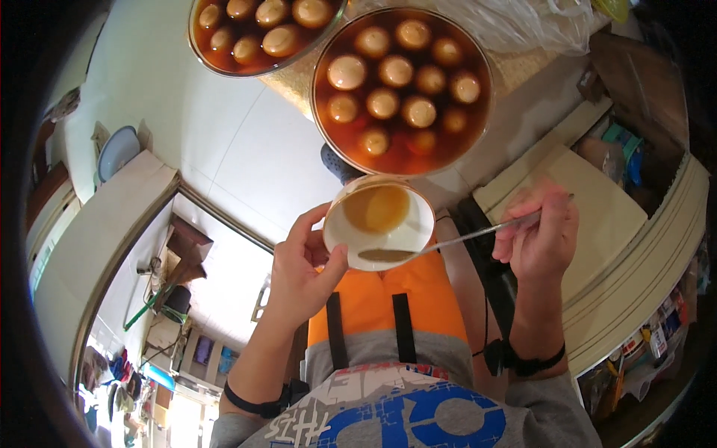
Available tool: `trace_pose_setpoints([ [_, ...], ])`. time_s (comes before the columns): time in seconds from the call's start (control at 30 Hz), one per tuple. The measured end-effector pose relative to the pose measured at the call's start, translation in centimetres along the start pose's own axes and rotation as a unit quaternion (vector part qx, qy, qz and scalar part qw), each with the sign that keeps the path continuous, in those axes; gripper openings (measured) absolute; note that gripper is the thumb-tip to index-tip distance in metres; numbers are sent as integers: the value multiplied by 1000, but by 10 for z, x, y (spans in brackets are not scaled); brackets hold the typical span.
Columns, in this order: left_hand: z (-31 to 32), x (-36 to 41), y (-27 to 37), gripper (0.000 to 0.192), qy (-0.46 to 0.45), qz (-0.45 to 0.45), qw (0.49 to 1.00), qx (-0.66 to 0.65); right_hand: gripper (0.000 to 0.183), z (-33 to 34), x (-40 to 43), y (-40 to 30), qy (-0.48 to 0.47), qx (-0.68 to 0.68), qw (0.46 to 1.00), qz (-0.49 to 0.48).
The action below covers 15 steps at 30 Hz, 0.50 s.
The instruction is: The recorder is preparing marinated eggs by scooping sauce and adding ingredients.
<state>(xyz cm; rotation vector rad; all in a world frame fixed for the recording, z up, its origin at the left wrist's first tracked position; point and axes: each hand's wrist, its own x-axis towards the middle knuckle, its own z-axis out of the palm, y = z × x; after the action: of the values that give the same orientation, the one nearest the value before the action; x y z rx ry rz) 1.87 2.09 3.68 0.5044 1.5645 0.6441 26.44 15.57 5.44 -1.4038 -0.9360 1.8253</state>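
My left hand (305, 263) grips the side of a white bowl (336, 246) with a gold-coloured rim, which is tilted so its inside shows. Some brown liquid (386, 210) lies in the bowl, with a paler round patch in it. A metal spoon (459, 239) is in my right hand (538, 235), its bowl end inside the white bowl near the rim closest to me. Just beyond stands a large round glass bowl (401, 126) of reddish-brown liquid with several brown eggs (396, 71) in it.
Another glass bowl (252, 36) of eggs in dark liquid stands at the upper left. Clear plastic bags (521, 25) lie behind the large bowl. A cream-coloured cabinet or seat (582, 224) is on the right, a doorway frame (224, 215) on the left. A dark perforated shoe (336, 163) shows below.
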Motion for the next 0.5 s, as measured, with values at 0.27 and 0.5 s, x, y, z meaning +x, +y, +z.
trace_pose_setpoints([
  [0.27, -3, -3, -8, 48, 7, -10, 1000, -18, 51, -5, 19, 3, 85, 42, 995, -23],
  [0.5, -8, -4, -10, 49, 18, -26, 999, -7, 45, 8, 66, 31, 144, 8, 986, -87],
])
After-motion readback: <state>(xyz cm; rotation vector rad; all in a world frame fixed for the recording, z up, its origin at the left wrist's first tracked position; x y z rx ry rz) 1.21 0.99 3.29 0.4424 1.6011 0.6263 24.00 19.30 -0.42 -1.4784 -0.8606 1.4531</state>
